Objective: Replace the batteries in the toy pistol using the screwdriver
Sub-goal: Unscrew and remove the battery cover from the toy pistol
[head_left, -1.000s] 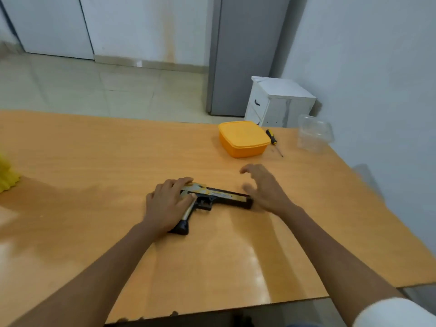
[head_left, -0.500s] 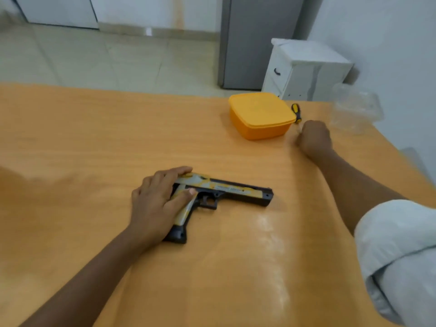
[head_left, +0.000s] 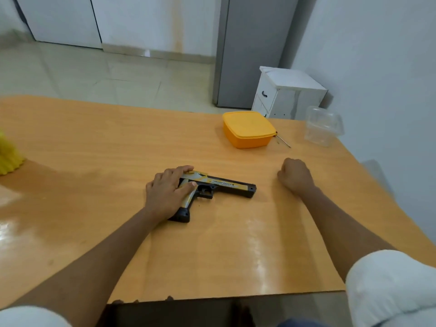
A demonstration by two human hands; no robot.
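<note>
The black and yellow toy pistol [head_left: 226,185] lies flat on the orange table [head_left: 94,142], barrel pointing right. My left hand [head_left: 167,192] holds its rear end, fingers over the back of the slide and thumb on the grip. My right hand [head_left: 295,175] rests on the table to the right of the muzzle, curled into a fist with nothing visible in it. The screwdriver [head_left: 283,140] lies at the far right beside the yellow box, only its metal shaft showing, well beyond my right hand.
A lidded yellow box [head_left: 247,128] stands at the back right, with a clear plastic container [head_left: 323,128] at the table's right corner. A yellow object [head_left: 7,156] sits at the left edge. A white cabinet [head_left: 287,93] stands beyond the table.
My right hand reached out to the screwdriver by the yellow box, then drew back toward the pistol's muzzle as a fist. The left hand and pistol stayed put.
</note>
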